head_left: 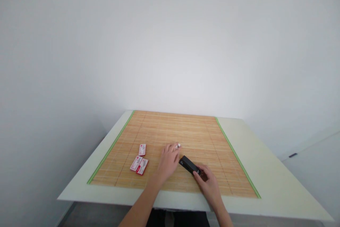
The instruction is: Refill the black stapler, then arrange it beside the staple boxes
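A black stapler [188, 164] lies on the bamboo mat [170, 128], and my right hand [208, 181] grips its near end. My left hand [168, 159] hovers just left of the stapler, with a small white thing [178, 146] pinched at its fingertips; what it is cannot be told. Three small red-and-white boxes lie to the left: one [142, 149] further back, two [135, 163] [142, 166] side by side in front of it.
The mat, edged in green, covers the middle of a white table [268, 170] set against a plain white wall. The table's near edge runs just in front of my forearms. A white cabinet with a dark handle [293, 155] stands at the right.
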The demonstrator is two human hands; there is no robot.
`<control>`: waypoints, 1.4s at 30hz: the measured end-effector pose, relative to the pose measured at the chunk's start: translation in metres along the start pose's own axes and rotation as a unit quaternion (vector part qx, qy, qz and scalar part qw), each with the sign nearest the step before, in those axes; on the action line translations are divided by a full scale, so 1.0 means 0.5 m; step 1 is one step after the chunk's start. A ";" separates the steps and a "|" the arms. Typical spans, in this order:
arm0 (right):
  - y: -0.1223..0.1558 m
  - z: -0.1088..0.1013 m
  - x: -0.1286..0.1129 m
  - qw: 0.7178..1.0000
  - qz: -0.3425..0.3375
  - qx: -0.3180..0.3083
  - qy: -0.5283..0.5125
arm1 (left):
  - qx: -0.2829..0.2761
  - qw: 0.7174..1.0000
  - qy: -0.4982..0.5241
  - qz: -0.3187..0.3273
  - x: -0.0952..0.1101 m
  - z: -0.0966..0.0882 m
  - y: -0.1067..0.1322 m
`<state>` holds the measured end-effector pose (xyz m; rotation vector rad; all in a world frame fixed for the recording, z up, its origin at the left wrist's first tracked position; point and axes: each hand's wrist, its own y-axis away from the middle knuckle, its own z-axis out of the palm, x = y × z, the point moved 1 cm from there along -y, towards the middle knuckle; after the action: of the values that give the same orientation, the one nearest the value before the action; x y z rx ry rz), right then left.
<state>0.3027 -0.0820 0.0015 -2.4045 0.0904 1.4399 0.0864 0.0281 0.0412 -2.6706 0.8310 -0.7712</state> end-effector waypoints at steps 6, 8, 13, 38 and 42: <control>0.000 0.001 0.010 1.000 0.002 0.010 -0.001 | 0.002 0.998 -0.033 -0.052 -0.058 -0.003 -0.007; 0.001 0.001 0.012 1.000 0.004 0.009 0.006 | 0.012 0.996 -0.045 -0.079 -0.087 -0.021 0.015; 0.003 -0.001 0.008 1.000 0.007 0.000 0.023 | 0.043 0.982 -0.088 -0.161 -0.157 -0.074 0.078; 0.013 0.074 -0.045 0.992 0.001 -0.082 0.098 | 0.112 0.933 -0.156 -0.303 -0.250 -0.085 0.221; 0.007 0.105 -0.081 0.982 -0.040 -0.171 0.067 | 0.141 0.935 -0.116 -0.304 -0.259 -0.088 0.210</control>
<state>0.2380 -0.0734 0.0133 -2.7433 -0.2388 1.3476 -0.0762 0.0154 -0.0145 -2.6776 -0.1767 -0.6102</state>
